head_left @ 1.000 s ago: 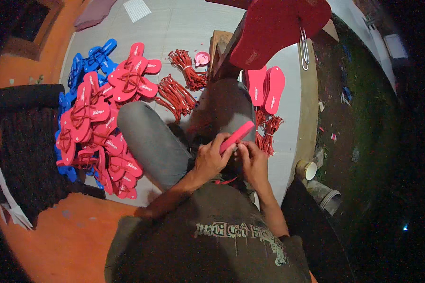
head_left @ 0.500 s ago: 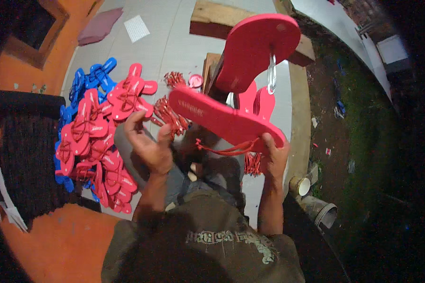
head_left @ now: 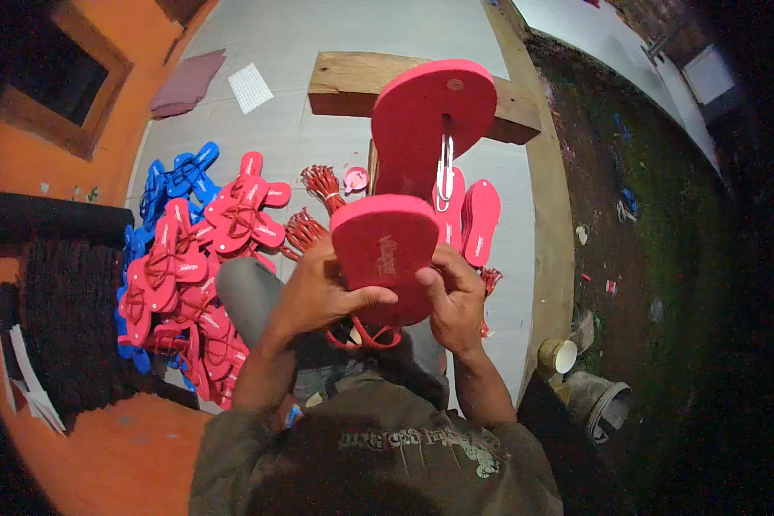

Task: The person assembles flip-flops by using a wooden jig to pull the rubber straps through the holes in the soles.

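A red flip-flop (head_left: pixel 387 245) is upright in front of me, gripped from both sides. My left hand (head_left: pixel 320 292) has its thumb laid across the lower part of the sole. On the other edge, my right hand (head_left: pixel 457 303) presses its thumb, fingers behind. A red strap (head_left: pixel 365 337) hangs below the sole between my hands. Just beyond stands another red sole (head_left: pixel 421 103), raised on a wooden support, with a slim silver metal tool (head_left: pixel 445 176) hanging from a hole in it. The held flip-flop hides the lower part of that sole.
Piled flip-flops, red (head_left: pixel 176 267) and blue (head_left: pixel 189 172), lie at left. Bundles of red straps (head_left: pixel 321 182) and a small pink container (head_left: pixel 355 179) are mid-floor. Loose red soles (head_left: pixel 482 219) lie at right. A wooden beam (head_left: pixel 344 82) crosses behind; a bucket (head_left: pixel 606 404) stands lower right.
My left hand, open before, has closed on the flip-flop. The flip-flop has swung from lying crosswise in my right hand to upright between both hands.
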`<state>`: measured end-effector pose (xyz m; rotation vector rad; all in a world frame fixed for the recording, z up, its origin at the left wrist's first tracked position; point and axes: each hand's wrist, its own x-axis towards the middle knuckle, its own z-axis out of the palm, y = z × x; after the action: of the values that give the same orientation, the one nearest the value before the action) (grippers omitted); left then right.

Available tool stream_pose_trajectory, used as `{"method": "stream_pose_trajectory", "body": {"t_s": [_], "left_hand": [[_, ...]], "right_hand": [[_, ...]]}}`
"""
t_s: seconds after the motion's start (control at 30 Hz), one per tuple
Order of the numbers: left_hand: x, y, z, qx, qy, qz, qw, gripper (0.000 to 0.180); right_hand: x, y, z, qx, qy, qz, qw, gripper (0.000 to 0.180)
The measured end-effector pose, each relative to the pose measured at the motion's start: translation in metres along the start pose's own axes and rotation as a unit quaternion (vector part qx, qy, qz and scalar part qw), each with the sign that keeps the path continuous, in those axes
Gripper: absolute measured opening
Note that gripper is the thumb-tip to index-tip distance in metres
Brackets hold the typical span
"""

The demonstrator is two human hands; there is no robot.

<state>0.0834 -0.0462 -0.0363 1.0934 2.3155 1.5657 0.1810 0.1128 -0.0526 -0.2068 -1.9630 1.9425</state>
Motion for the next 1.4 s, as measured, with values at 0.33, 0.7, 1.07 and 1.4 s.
{"method": "stream_pose_trajectory", "body": {"t_s": [0.33, 0.7, 1.07, 1.4], "left_hand": [[0.028, 0.016, 0.007, -0.229, -0.060, 0.154, 0.959, 0.030], [0.076, 0.022, -0.006, -0.110, -0.053, 0.351, 0.928, 0.016], [0.106, 0.012, 0.000, -0.057, 0.019, 0.331, 0.942, 0.035], [0.079, 0.037, 0.006, 0.078, 0.231, 0.114, 0.963, 0.060]], "right_hand": [[0.017, 0.008, -0.006, 0.055, -0.006, -0.201, 0.978, 0.022], [0.056, -0.010, -0.019, 0.051, 0.027, -0.310, 0.949, 0.027], [0.053, -0.022, -0.022, 0.056, 0.090, -0.200, 0.974, 0.027], [0.056, -0.048, -0.006, 0.001, 0.143, -0.042, 0.989, 0.020]]}}
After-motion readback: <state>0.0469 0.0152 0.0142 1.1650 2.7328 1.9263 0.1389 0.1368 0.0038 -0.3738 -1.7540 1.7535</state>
